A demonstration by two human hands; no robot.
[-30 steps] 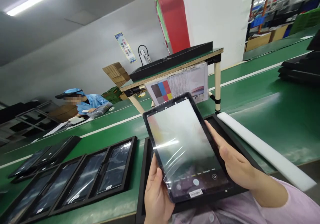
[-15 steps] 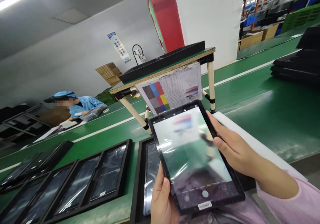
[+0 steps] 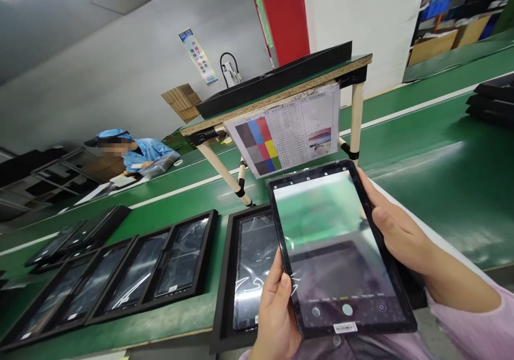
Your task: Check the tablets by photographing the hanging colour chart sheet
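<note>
A black-framed tablet (image 3: 337, 247) is held upright and slightly tilted between my two hands, its lit screen showing a camera view with a round shutter button. My left hand (image 3: 277, 309) grips its lower left edge, thumb on the front. My right hand (image 3: 401, 231) clasps the right edge, thumb against the bezel. The fingers behind the tablet are hidden. Just left of it, another tablet (image 3: 252, 269) lies in a black foam tray (image 3: 225, 280), partly covered by my left hand. Beyond the tablet's top edge hangs a printed sheet (image 3: 289, 130) with coloured squares and a small picture.
A small raised stand (image 3: 277, 90) carries a black tray on the green bench. To the left, several tablets lie in black foam frames (image 3: 206, 253). A co-worker in blue (image 3: 148, 151) sits across the bench. Black trays (image 3: 492, 100) are stacked far right.
The tablet and both hands sit further right in view, and the whole scene has shifted slightly as well. The tablet's screen now shows green and a dark area instead of the blurred sheet.
</note>
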